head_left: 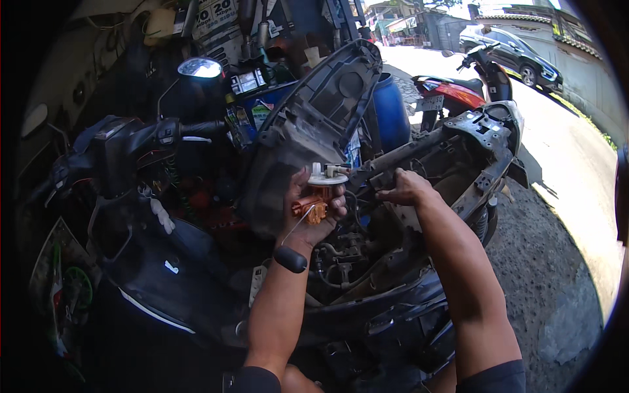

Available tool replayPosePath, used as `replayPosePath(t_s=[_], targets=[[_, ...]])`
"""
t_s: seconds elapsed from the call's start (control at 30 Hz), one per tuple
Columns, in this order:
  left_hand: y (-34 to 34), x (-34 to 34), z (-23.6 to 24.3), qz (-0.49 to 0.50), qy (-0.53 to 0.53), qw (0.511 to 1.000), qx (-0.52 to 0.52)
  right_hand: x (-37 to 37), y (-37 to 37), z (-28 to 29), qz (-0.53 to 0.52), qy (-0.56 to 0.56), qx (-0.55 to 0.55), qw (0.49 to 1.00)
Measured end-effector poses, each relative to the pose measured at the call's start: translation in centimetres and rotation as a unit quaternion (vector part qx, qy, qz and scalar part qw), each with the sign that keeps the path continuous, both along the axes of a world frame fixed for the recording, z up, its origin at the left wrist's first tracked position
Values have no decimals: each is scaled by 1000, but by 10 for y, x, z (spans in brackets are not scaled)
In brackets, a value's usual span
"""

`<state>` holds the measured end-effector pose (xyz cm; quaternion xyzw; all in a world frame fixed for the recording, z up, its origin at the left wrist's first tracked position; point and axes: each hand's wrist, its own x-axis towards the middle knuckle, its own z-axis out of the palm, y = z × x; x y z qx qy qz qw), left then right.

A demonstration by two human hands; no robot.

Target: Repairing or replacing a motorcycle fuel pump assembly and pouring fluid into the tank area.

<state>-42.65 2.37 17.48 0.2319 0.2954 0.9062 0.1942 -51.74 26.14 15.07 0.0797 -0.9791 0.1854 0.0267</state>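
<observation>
My left hand [314, 213] is wrapped round a fuel pump [316, 204] with an orange body and a round white flange on top. A thin wire arm runs down from it to a black float [290, 260], which hangs over my wrist. My right hand [409, 188] is at the stripped scooter frame [452, 147], fingers curled in; what they hold, if anything, does not show. Below both hands lies the scooter's exposed engine bay [347, 255], with hoses and metal parts.
A detached black underseat compartment [327, 98] stands tilted behind my left hand. The handlebar [190, 129] and mirror [200, 67] are at left. A blue barrel [391, 114], a red scooter [452, 85] and a parked car [511, 56] are farther back. Rough pavement [537, 275] lies at right.
</observation>
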Motion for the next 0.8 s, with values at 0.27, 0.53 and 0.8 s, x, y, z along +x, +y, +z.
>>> replayPosePath(t_s=[0.27, 0.53, 0.8], targets=[[-28, 89, -35, -14, -16, 971, 240, 4, -7, 10, 94, 296, -163, 936], [-45, 146, -73, 125, -108, 967, 194, 108, -77, 58, 251, 339, -314, 851], [-19, 178, -126, 161, -206, 953, 152, 243, -55, -36, 280, 48, -377, 882]])
